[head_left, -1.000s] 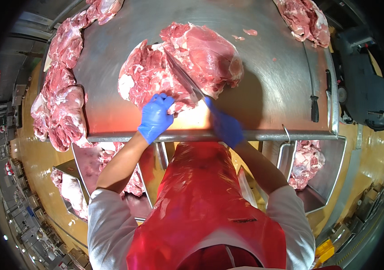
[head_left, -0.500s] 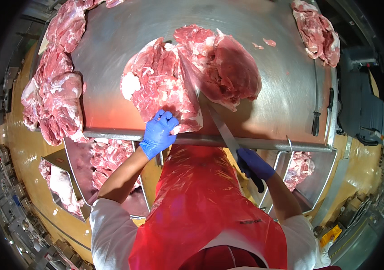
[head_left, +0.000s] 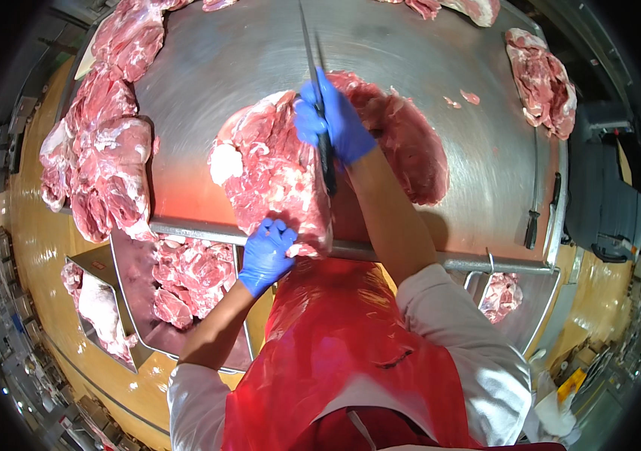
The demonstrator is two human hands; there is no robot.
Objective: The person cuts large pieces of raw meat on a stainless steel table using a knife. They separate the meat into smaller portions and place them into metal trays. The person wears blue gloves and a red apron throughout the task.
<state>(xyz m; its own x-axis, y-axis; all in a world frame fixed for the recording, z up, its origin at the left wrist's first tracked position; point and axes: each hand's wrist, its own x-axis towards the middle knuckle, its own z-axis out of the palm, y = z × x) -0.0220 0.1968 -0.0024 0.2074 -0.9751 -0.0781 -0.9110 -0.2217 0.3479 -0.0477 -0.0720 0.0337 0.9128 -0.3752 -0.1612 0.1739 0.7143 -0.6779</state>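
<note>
A large cut of raw meat (head_left: 272,161) lies at the near edge of the steel table, with its lower corner at the table's rim. My left hand (head_left: 266,252), in a blue glove, grips that near corner with curled fingers. In my right hand (head_left: 335,120), also blue-gloved, is a knife (head_left: 327,161); its dark handle shows below the fist and its long blade points away over the table. My right forearm crosses over a second piece of meat (head_left: 418,154), lying to the right and partly hidden by the arm.
Several meat cuts (head_left: 114,161) line the table's left side, and another (head_left: 540,83) lies at the far right. A sharpening steel (head_left: 534,218) rests by the right edge. Metal bins with meat (head_left: 193,274) stand below the near edge. The steel table (head_left: 223,60) has small scraps on it.
My right hand has swung up and left with the knife, from below the table edge to over the meat. My left hand keeps its grip; the left cut has shifted slightly nearer.
</note>
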